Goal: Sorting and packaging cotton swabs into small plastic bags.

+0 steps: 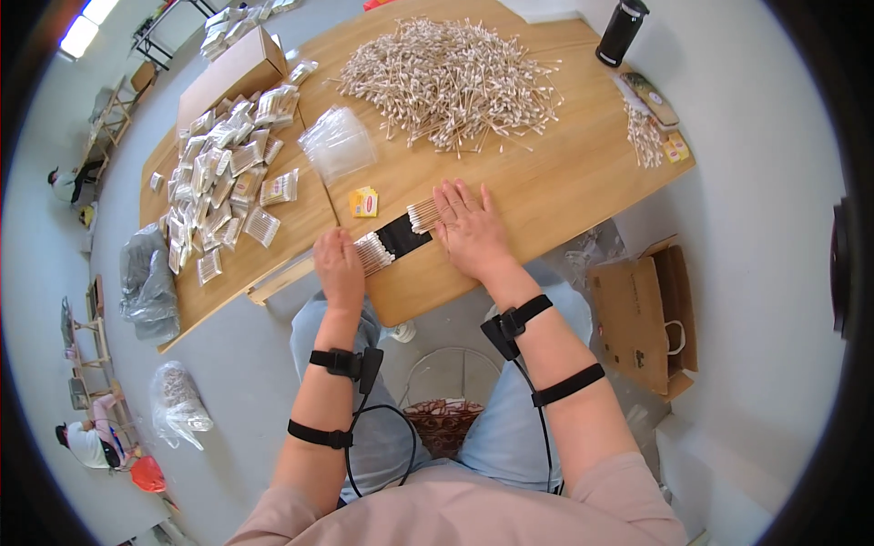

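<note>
Two flat rows of cotton swabs lie near the table's front edge, one at each side of a black strip. My left hand is closed, its curled fingers on the outer ends of the left row of cotton swabs. Flat over the right row of cotton swabs rests my right hand, fingers stretched out; it covers part of that row. Just beyond the black strip is a small stack of yellow cards. Clear plastic bags are piled farther back.
A large heap of loose cotton swabs covers the far middle of the wooden table. Filled packets pile up on the left beside a cardboard box. A black bottle stands far right; an open carton sits below.
</note>
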The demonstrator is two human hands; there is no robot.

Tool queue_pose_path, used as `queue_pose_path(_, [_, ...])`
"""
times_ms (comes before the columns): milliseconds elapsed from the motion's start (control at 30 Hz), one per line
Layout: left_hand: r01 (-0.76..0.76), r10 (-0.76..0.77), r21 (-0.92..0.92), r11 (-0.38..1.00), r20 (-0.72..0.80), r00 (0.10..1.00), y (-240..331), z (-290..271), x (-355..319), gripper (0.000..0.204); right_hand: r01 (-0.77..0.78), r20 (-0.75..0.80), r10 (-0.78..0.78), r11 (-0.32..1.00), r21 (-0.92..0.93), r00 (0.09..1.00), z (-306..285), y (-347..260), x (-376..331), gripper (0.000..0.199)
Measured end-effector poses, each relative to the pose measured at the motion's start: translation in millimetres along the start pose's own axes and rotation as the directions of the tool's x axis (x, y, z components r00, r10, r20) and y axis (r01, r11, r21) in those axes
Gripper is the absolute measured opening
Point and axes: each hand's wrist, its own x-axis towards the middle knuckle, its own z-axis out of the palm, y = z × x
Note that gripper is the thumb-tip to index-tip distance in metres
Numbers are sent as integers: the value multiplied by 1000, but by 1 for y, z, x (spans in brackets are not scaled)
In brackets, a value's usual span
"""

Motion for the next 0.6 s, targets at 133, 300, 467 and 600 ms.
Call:
queue_pose_path(133, [29, -27, 284, 958, -11, 1000, -29, -3, -6, 22, 30, 8, -30, 999, 15, 1000, -4, -3, 1, 53])
queue_pose_path(300, [174, -176, 68, 982, 21, 984, -40, 12, -10, 32, 61, 23, -62, 996, 58, 998, -3, -6, 1, 51])
queue_pose_path(467, [295, -289, -88, 951, 79, 954, -39, 15, -10, 44, 107, 42, -112, 990, 95, 993, -4, -11, 2, 52])
queue_pose_path(600, [317, -315, -116, 941, 31, 948, -45, 17, -10, 46, 132, 50, -138, 985, 112, 989, 0, -18, 5, 51])
